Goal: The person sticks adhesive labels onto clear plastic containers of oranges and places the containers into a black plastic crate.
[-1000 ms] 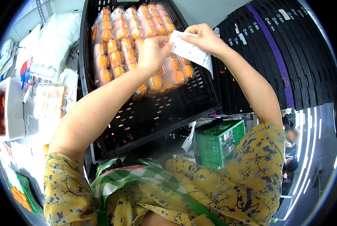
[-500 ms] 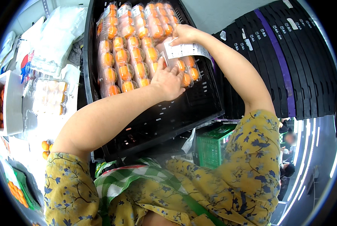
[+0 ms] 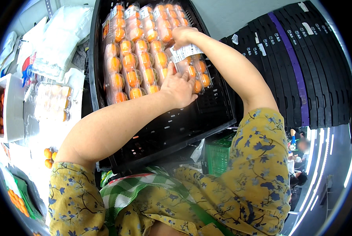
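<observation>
At the far left, a white counter point(image 3: 46, 129) carries a clear clamshell pack of pale fruit point(image 3: 50, 100), crumpled clear plastic bags point(image 3: 62, 33) and a few loose orange fruits point(image 3: 49, 154). To its right stands a tilted black crate point(image 3: 176, 126), its upper part filled with rows of clear packs of orange fruit point(image 3: 134, 59). The person's left hand point(image 3: 179, 88) rests with fingers loosely spread on the lower edge of the rightmost pack of orange fruit point(image 3: 195, 72), which lies in the crate beside the rows. The right hand point(image 3: 182, 36) pinches the top of a white label strip point(image 3: 187, 51) that lies across that pack. Further right rises a stack of black crates point(image 3: 301, 67), with a green crate point(image 3: 220, 155) lower down.
</observation>
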The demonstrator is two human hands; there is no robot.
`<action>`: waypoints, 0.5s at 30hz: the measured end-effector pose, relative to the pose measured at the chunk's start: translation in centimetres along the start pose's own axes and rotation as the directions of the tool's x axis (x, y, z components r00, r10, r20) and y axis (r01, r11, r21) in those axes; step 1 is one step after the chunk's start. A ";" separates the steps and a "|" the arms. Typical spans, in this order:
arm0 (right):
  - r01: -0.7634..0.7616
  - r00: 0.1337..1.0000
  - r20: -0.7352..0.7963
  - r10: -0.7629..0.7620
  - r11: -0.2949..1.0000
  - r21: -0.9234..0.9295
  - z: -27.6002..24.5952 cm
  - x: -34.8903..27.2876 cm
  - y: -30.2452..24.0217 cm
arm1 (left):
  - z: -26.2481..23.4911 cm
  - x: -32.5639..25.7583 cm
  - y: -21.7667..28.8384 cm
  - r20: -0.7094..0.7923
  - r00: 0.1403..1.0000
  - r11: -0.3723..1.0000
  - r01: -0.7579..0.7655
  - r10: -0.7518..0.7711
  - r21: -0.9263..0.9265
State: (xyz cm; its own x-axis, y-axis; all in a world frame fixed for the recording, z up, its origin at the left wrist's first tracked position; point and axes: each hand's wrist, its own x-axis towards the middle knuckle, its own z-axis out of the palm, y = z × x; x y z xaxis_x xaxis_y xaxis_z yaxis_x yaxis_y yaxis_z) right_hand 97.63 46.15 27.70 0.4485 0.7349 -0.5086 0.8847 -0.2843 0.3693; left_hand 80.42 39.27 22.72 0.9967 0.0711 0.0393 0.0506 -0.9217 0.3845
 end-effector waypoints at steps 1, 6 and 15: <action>-0.020 1.000 0.014 0.020 0.999 -0.027 -0.1 0.0 -0.2 | 0.2 0.1 -0.1 -0.048 0.999 1.000 -0.004 0.003 -0.010; -0.109 0.991 0.074 0.116 0.990 -0.086 -0.1 -0.3 -0.6 | -3.7 1.3 -0.6 0.048 0.998 0.989 0.033 -0.040 0.147; -0.060 0.995 0.075 0.059 0.998 0.013 -0.5 0.2 0.6 | -4.3 4.7 -2.7 0.296 0.940 0.982 0.132 -0.168 0.136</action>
State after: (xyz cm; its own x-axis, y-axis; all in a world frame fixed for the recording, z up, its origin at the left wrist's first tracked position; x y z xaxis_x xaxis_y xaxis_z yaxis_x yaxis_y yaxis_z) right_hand 98.18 46.41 28.17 0.5083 0.6685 -0.5429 0.8576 -0.3360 0.3893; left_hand 84.66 43.70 25.88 0.9476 0.1086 -0.3005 0.1901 -0.9475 0.2570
